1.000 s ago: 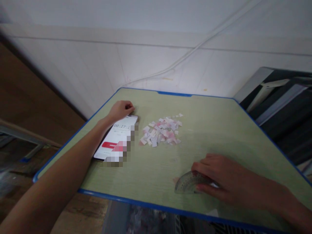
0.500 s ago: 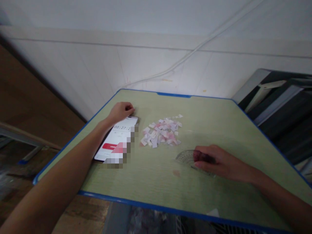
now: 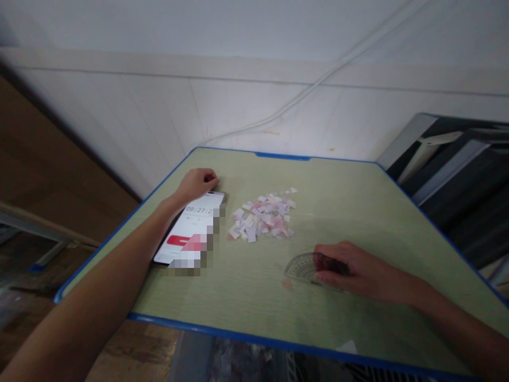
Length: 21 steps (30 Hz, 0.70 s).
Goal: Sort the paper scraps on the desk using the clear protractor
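Note:
My right hand (image 3: 350, 268) pinches a clear plastic protractor (image 3: 299, 265) between thumb and fingers, at the right half of the table. Its curved edge points up and left, and the fingers cover its right part. My left hand (image 3: 199, 183) rests as a loose fist on the table, at the top end of a phone (image 3: 196, 212); nothing shows in it. A red button and a time display are on the phone's screen, part of which is blurred out. Between the hands lies a heap of small white and pink paper pieces (image 3: 262, 215).
The pale green table (image 3: 246, 297) has a blue rim. At its far edge stands a white wall with a cable (image 3: 286, 109). Dark flat panels (image 3: 457, 170) lean at the right, and a brown board (image 3: 51, 148) is at the left. A white scrap (image 3: 349, 347) lies by the front edge.
My right hand has come slightly nearer with the protractor, whose straight edge now lies more level. My left hand, the phone and the paper heap look the same.

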Each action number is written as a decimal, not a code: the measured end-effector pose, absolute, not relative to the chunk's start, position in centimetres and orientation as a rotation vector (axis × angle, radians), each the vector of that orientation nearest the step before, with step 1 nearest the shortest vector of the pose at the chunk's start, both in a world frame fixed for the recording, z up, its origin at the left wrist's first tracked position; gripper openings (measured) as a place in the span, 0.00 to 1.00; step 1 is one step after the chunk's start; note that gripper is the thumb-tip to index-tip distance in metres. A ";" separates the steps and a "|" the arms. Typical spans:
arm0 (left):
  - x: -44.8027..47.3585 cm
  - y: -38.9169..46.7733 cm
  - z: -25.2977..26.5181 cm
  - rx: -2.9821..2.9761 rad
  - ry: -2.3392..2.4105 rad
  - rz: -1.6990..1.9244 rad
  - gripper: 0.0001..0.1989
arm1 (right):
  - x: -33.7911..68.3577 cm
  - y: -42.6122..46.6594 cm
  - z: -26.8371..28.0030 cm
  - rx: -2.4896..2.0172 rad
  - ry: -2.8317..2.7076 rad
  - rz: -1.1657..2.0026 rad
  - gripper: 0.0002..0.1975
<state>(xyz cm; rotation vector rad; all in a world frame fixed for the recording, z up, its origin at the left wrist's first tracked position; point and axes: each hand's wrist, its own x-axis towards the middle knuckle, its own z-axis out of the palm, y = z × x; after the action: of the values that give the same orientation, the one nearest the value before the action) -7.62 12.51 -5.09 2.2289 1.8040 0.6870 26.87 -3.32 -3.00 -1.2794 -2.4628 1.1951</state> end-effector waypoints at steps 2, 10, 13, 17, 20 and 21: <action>-7.6 12.6 -5.1 2.229 1.797 0.693 0.11 | 26.9 -3.3 -3.1 -1.277 -2.473 1.196 0.11; -7.7 12.6 -5.3 2.221 1.792 0.703 0.11 | 26.9 -3.3 -3.1 -1.273 -2.473 1.195 0.11; -7.6 12.6 -5.3 2.225 1.807 0.698 0.11 | 26.9 -3.3 -3.2 -1.272 -2.472 1.214 0.12; -7.6 12.6 -5.2 2.215 1.807 0.682 0.11 | 26.9 -3.2 -3.3 -1.272 -2.481 1.207 0.12; -7.7 12.5 -5.2 2.215 1.797 0.681 0.12 | 27.0 -3.2 -3.0 -1.255 -2.454 1.259 0.12; -7.7 12.5 -5.2 2.218 1.795 0.680 0.12 | 27.0 -3.1 -2.9 -1.247 -2.427 1.276 0.12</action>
<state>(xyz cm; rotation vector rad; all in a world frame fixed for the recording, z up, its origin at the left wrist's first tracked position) -7.67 12.53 -5.20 2.2176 1.7950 0.6796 27.03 -3.11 -2.86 -1.2475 -2.4267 1.2764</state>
